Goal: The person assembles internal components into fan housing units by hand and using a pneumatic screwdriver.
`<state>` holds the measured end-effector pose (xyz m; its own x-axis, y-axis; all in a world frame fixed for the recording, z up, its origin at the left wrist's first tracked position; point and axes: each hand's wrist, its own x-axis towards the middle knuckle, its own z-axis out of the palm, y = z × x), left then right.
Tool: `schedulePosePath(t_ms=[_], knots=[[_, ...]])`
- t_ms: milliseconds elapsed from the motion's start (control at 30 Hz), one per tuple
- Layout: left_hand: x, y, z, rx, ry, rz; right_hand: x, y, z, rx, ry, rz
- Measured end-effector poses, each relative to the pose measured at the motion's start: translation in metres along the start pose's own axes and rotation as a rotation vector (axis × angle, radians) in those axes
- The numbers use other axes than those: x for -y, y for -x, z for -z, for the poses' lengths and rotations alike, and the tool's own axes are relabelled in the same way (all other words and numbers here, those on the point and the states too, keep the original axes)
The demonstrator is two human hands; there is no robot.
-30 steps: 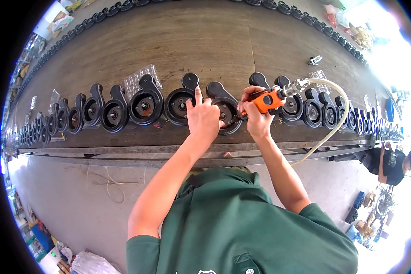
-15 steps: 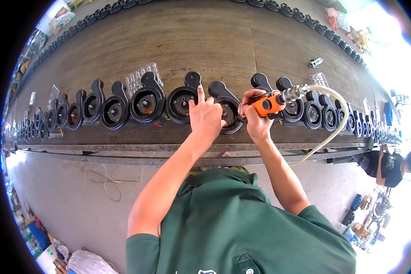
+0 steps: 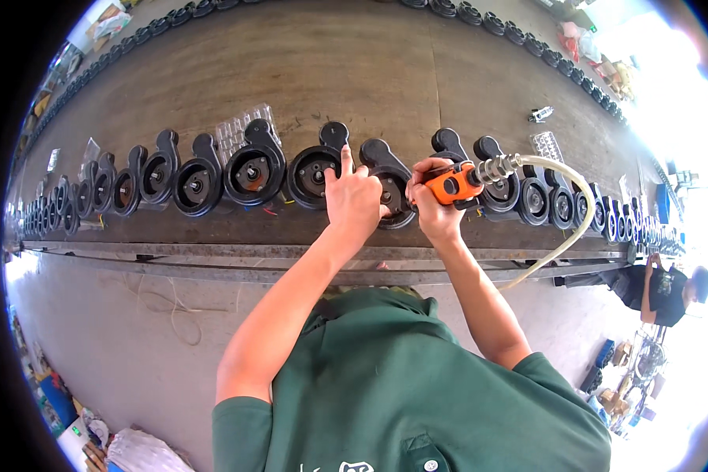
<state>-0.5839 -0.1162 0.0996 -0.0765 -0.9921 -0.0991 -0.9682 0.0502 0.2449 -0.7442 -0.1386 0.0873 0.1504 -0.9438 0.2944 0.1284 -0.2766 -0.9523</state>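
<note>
A black round housing with a rounded arm lies on the workbench between my hands. My left hand is at its left edge, with the thumb and nearest finger against the rim. Another finger of it stretches forward over the neighbouring black housing, which has a metal shaft in its middle. My right hand is wrapped round an orange air-powered tool. The tool's working end, partly hidden by my fingers, is at the right side of the housing. A metal coupling joins the tool to a pale hose.
Rows of similar black housings line the bench's near side and far edge. Clear plastic trays and a small metal piece lie behind the near row. The hose curves down past the metal bench edge. Another person is at the far right.
My view has shifted slightly. The orange tool and my right hand have tilted a little and moved slightly left. My left hand stays at the same housing.
</note>
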Motion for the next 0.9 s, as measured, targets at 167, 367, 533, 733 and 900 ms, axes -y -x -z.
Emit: schedulePosePath(t_ms=[167, 367, 533, 733, 900], knots=[[0.009, 0.008, -0.008, -0.118, 0.185, -0.046, 0.008, 0.001, -0.005, -0.078, -0.154, -0.067], [-0.019, 0.065, -0.026, -0.541, 0.671, 0.236, 0.003, 0.003, -0.002, -0.018, -0.095, -0.053], [-0.021, 0.056, -0.086, -0.284, 1.348, 0.655, 0.008, 0.001, -0.007, 0.007, -0.097, -0.058], [-0.018, 0.028, -0.078, -0.063, 1.452, 0.697, 0.009, 0.002, -0.008, 0.054, -0.064, -0.049], [-0.024, 0.030, -0.081, -0.177, 1.409, 0.665, 0.016, -0.003, -0.016, -0.006, -0.098, -0.059]])
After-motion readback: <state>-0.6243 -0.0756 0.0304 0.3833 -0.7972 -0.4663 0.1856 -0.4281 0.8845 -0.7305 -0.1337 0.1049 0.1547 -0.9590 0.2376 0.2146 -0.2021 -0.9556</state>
